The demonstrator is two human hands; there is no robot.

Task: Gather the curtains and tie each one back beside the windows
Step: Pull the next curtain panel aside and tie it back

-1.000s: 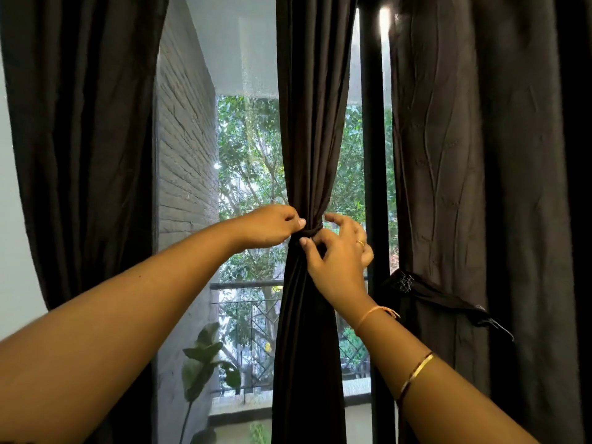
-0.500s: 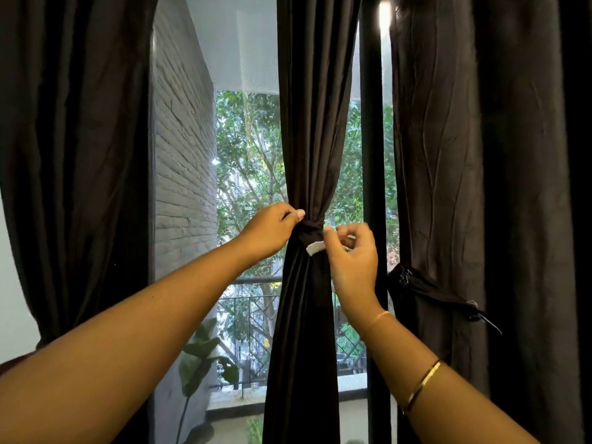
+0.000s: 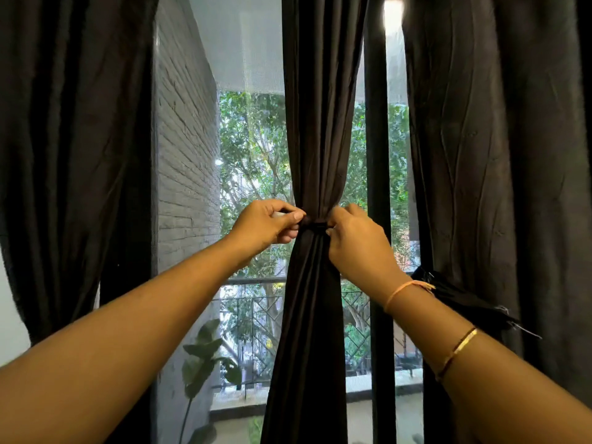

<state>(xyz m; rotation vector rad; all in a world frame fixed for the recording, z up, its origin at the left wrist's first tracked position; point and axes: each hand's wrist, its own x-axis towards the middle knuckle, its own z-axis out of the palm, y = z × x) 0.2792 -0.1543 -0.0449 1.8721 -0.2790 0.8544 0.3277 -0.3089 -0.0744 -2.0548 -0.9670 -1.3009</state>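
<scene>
Curtain [image 3: 315, 139] at the window's centre hangs gathered, cinched by a dark tie [image 3: 315, 226]. Left hand [image 3: 266, 227] and right hand [image 3: 355, 248] pinch the tie with curled fingers, hiding its ends. Just right stands a black frame post [image 3: 374, 155]. The left curtain [image 3: 70, 155] and right curtain [image 3: 496, 155] flank them, with a balcony railing [image 3: 253, 280] and plant [image 3: 205, 357] beyond.
</scene>
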